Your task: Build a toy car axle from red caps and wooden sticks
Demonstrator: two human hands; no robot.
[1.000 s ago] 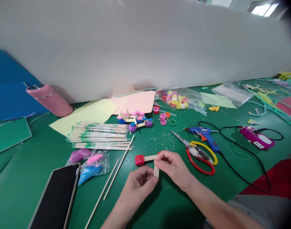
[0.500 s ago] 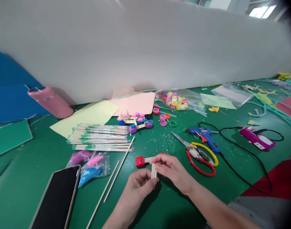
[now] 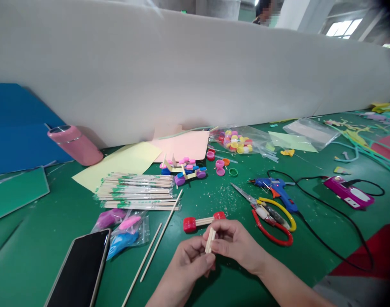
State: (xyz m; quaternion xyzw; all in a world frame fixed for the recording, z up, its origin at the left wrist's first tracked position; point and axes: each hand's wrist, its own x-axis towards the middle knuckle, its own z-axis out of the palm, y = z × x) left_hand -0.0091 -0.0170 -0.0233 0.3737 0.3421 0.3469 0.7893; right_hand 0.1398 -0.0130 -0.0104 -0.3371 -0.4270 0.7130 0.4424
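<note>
Between my two hands is a small bundle of short wooden sticks [image 3: 210, 240], tilted slightly and pinched side by side. My left hand [image 3: 191, 265] grips its lower end with thumb and fingers. The upper part is pinched by my right hand [image 3: 238, 244]. Just beyond my fingers lies a piece made of sticks with red bottle caps [image 3: 190, 224] at both ends. To the left, two long bare sticks [image 3: 163, 232] rest on the green table [image 3: 239, 283]. Wrapped chopsticks [image 3: 137, 192] lie in a pile behind them.
Scissors [image 3: 265, 213] and a blue glue gun [image 3: 276, 187], its black cord looping right, lie on the right. A phone [image 3: 79, 268] and small clay bags [image 3: 127, 234] are at left. Farther back are a toy car [image 3: 188, 172], loose caps [image 3: 220, 164] and a pink bottle [image 3: 76, 145].
The view has tipped upward, so the table things sit lower in the picture. The bundle now leans more to the right in my fingers, and the red-capped piece is more exposed.
</note>
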